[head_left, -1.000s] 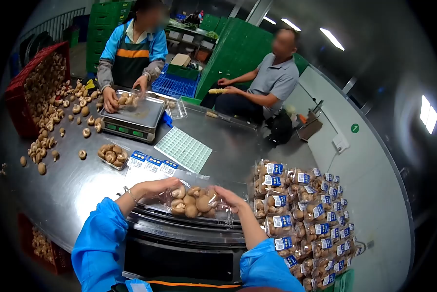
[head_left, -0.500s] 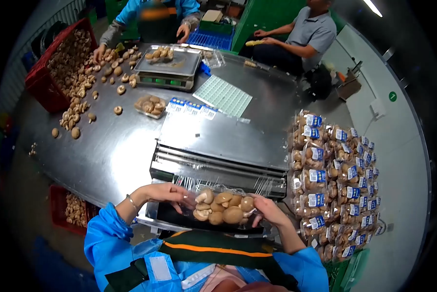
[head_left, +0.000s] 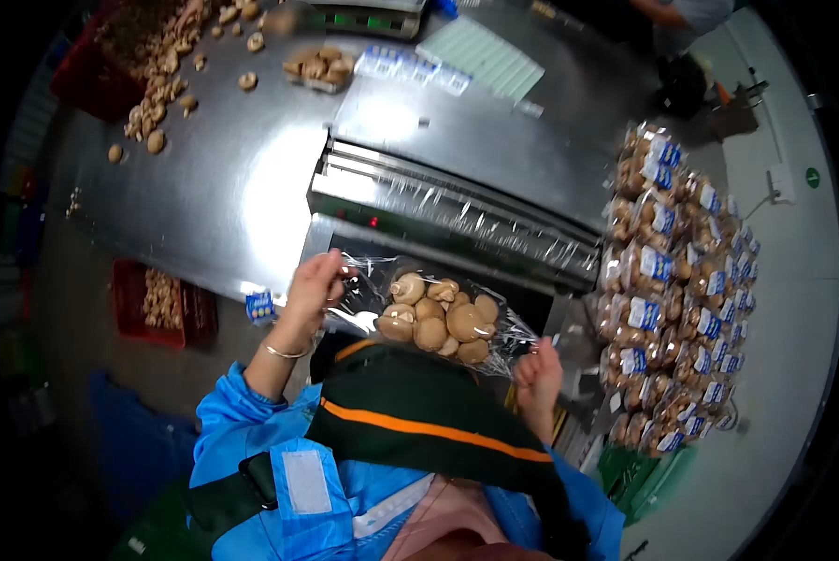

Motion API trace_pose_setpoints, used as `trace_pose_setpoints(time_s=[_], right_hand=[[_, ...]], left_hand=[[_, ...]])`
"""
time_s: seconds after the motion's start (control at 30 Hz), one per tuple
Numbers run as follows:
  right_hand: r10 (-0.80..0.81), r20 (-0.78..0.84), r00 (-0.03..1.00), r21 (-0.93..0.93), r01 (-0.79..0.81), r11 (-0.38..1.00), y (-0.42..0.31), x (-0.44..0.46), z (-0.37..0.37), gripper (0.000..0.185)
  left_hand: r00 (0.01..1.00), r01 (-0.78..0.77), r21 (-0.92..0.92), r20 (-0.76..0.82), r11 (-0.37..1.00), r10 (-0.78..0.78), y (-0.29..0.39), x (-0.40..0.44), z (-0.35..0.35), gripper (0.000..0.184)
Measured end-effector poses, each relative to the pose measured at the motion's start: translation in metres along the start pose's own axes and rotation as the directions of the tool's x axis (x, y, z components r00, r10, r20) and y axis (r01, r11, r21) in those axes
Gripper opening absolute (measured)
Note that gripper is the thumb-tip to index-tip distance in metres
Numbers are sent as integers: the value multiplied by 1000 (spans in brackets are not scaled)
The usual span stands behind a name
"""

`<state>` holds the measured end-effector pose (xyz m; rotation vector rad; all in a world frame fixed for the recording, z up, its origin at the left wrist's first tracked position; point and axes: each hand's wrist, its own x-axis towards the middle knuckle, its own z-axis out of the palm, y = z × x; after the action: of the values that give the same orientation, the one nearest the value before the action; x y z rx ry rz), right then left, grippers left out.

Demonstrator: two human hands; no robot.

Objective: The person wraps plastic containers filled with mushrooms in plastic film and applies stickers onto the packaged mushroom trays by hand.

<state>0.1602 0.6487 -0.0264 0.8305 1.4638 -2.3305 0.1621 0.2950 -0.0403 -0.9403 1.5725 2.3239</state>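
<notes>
A pack of brown mushrooms (head_left: 445, 320) in clear plastic film lies between my hands, near my apron. My left hand (head_left: 315, 292), with a bracelet at the wrist, pinches the film's left end. At the lower right, the opposite end of the film is pinched in my right hand (head_left: 538, 376). The film (head_left: 368, 277) stretches out on both sides of the mushrooms. Just beyond is the metal film-wrapping machine (head_left: 447, 210), showing a small red light.
Labelled mushroom packs (head_left: 658, 266) are stacked at the right. Loose mushrooms (head_left: 157, 93), another mushroom pack (head_left: 318, 67), blue-and-white labels (head_left: 410, 67) and a pale label sheet (head_left: 483, 58) lie on the steel table (head_left: 223, 187). A red crate (head_left: 195, 313) stands lower left.
My hands have moved from the pack's sides out to the film ends, pulling them outward and toward my body. The view has tilted down, and the machine's red light now shows.
</notes>
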Motion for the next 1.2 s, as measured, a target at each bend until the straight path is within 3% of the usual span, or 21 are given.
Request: trace_pose_setpoints(time_s=[0.07, 0.17, 0.23, 0.33, 0.43, 0.47, 0.5, 0.53, 0.57, 0.6, 0.67, 0.7, 0.77, 0.8, 0.83, 0.87, 0.97, 1.03, 1.1, 1.13, 1.2], right_hand=[[163, -41, 986, 17, -162, 987, 3, -28, -10, 35], [224, 30, 974, -348, -200, 916, 91, -1, -45, 19], [280, 92, 956, -558, -184, 810, 134, 10, -49, 31], [407, 215, 888, -386, -305, 871, 126, 9, -4, 35], [543, 414, 730, 70, -621, 781, 70, -22, 62, 38], [550, 472, 689, 125, -669, 732, 53, -31, 81, 39], [553, 521, 651, 162, -711, 685, 39, -39, 99, 41], [554, 549, 625, 155, -728, 668, 25, -43, 114, 42], [559, 574, 598, 96, -728, 679, 11, -46, 125, 44], [568, 593, 570, -3, -704, 710, -4, -46, 135, 45], [627, 656, 420, -485, -402, 776, -36, -25, 156, 50], [589, 699, 406, -649, 12, 761, -36, -6, 159, 47], [749, 487, 449, -872, 307, 382, -63, 11, 205, 41], [624, 644, 443, -742, 560, 367, -74, 12, 232, 31], [523, 826, 212, -462, 786, 411, -80, 33, 253, 24], [408, 861, 303, -454, 820, 349, -88, 62, 271, 24], [-115, 787, 606, -566, 784, 254, -118, 198, 330, 40], [-382, 459, 802, -881, 356, -311, -127, 340, 337, 65], [47, 304, 951, -953, 304, 0, -136, 389, 331, 72], [321, 231, 918, -971, 195, 140, -130, 392, 328, 76], [381, 258, 888, -952, 166, 258, -128, 395, 328, 57]], left_hand=[[994, 70, -108, -82, 992, -79, -14, -33, -19, 34], [917, 384, -204, -29, 901, -397, -74, -49, -41, 22], [875, 481, -216, 47, 850, -483, -120, -39, -19, 13], [849, 289, 43, 450, 956, -277, -100, -28, -4, 26], [763, 549, -153, 493, 821, -418, -67, -34, -9, 16], [755, 400, -180, 621, 899, -211, -64, -23, -6, 14], [689, 243, -225, 725, 943, -5, -56, -11, -2, 13], [515, 488, -409, 848, 771, 124, -46, -3, 6, 13], [457, 409, -432, 859, 804, 229, -34, -1, 11, 18], [483, 403, -355, 865, 843, 133, -7, -12, 18, 28], [433, 383, -110, 898, 917, -73, 44, -19, 17, 60], [436, 424, -17, 880, 905, -188, 56, -14, 12, 74], [182, 398, 58, 973, 916, -141, 75, 10, -9, 85], [166, 108, 170, 968, 980, -187, 91, 15, -15, 88], [167, -209, 257, 960, 943, -224, 100, 18, -20, 93], [110, -1, 210, 972, 978, -208, 82, 29, -29, 90], [396, 164, 230, 875, 959, -277, 67, 48, -46, 78], [694, 203, 117, 683, 972, -227, 71, 65, -50, 72], [907, 128, -34, 408, 991, -103, 64, 66, -58, 66], [964, 60, -73, 262, 996, -39, 59, 59, -65, 63], [993, -111, -34, 23, 993, 111, 52, 45, -72, 59]])
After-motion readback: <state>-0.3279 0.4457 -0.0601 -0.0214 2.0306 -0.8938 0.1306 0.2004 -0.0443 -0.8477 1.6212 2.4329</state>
